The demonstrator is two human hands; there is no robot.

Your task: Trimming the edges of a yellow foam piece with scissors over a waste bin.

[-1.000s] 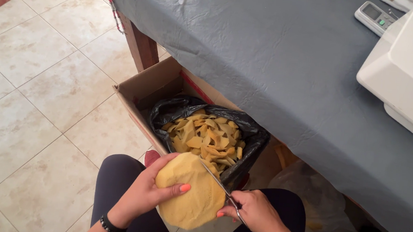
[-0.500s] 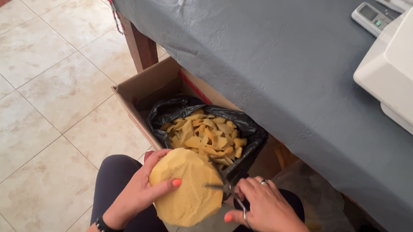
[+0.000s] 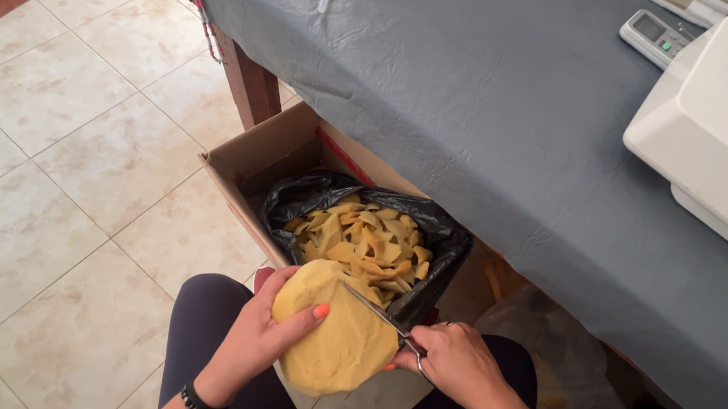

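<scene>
My left hand (image 3: 258, 336) grips a round yellow foam-like piece (image 3: 339, 343) over my lap, thumb on its face. My right hand (image 3: 454, 362) holds metal scissors (image 3: 379, 313) by the handles, the blades lying across the piece's upper right edge. Just beyond, a cardboard box (image 3: 274, 148) lined with a black bag (image 3: 304, 192) holds several yellow cut scraps (image 3: 360, 246).
A table under a grey cloth (image 3: 495, 111) spans the top right, carrying a white sewing machine (image 3: 722, 130) and a small white device with a screen (image 3: 655, 35). A wooden table leg (image 3: 247, 85) stands by the box. Beige floor tiles (image 3: 60, 169) lie to the left.
The scissors have swung from the piece's right side up onto its upper right edge, and my right hand has shifted slightly. The left hand keeps its grip.
</scene>
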